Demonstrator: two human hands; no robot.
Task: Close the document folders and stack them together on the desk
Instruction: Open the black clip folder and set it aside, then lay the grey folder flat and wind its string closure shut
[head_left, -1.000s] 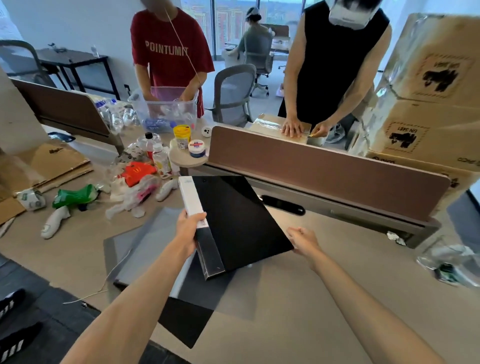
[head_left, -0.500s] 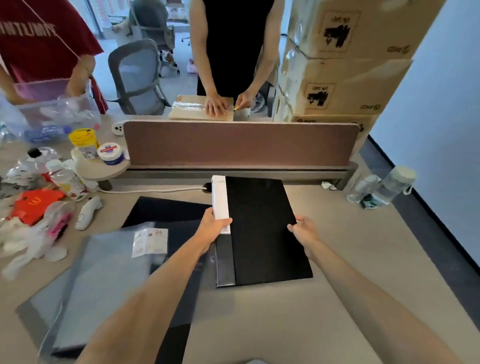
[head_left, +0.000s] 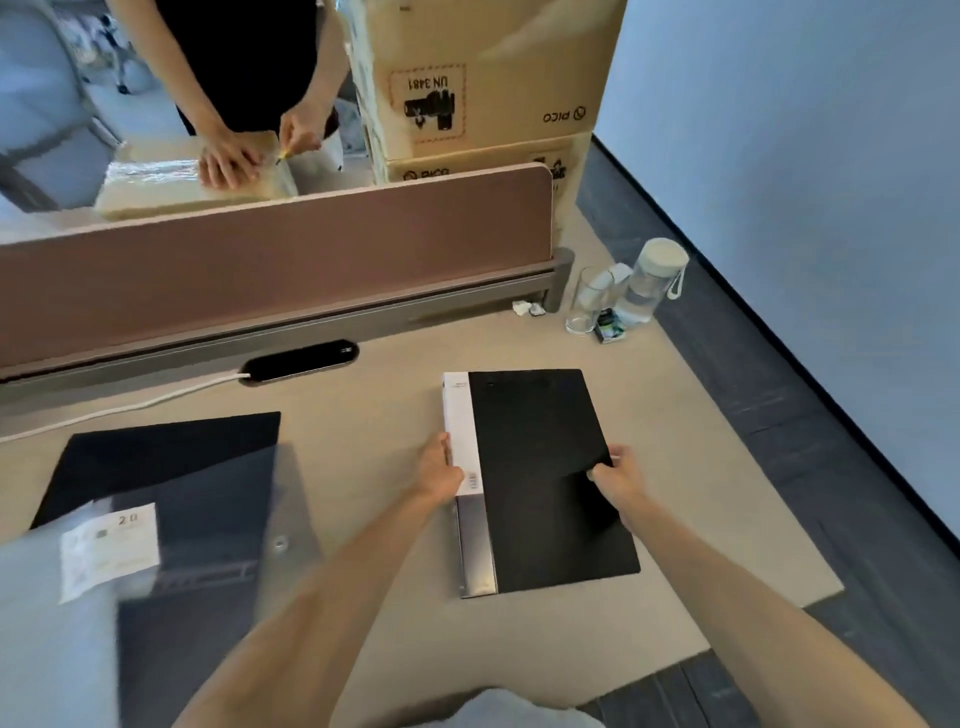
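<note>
A closed black document folder (head_left: 540, 467) with a white spine label lies flat on the right part of the beige desk (head_left: 374, 415). My left hand (head_left: 439, 470) grips its spine edge and my right hand (head_left: 615, 475) grips its right edge. At the lower left a second black folder (head_left: 171, 467) lies open, its clear plastic sleeves and a white paper label (head_left: 106, 551) showing; its lower part is blurred and cut off by the frame.
A brown divider panel (head_left: 270, 275) runs along the desk's back, with a black cable port (head_left: 301, 361) and white cable before it. A glass (head_left: 589, 301) and bottle (head_left: 652, 280) stand at the back right corner. Cardboard boxes (head_left: 483, 78) and another person's hands (head_left: 228, 158) lie beyond.
Both hands have carried the closed folder to the right, away from the open folder, and it now rests flat near the desk's right side. The view has swung right and downward.
</note>
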